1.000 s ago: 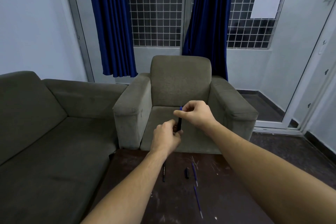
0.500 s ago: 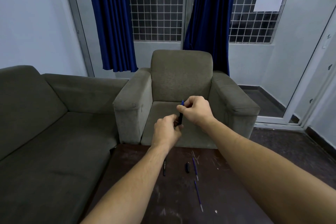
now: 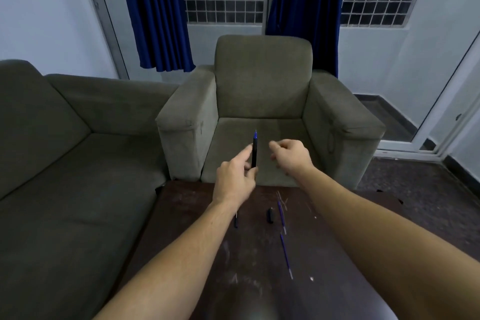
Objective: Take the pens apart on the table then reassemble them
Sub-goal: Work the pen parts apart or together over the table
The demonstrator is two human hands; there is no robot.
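A pen (image 3: 254,149) stands upright at the centre of the frame, pinched low on its dark barrel by the left hand (image 3: 235,180), with the blue tip pointing up. This looks like the reassembly stage: one pen seems to be back in one piece or nearly so, while loose parts lie on the worktop (image 3: 187,254) below. These are a short dark cap (image 3: 270,215), two thin blue refills (image 3: 281,217) and (image 3: 286,256), and a dark barrel piece (image 3: 235,221) partly hidden by the left wrist.

The right hand (image 3: 289,154) hangs just right of the pen and apart from it, its fingers loosely curled and holding nothing that can be seen (the motion blur leaves some doubt).

The next move probably calls for setting this pen down and picking up a refill and its barrel. Lining up so thin a rod with the narrow opening will need care.

Both forearms reach forward from the lower corners of the frame.
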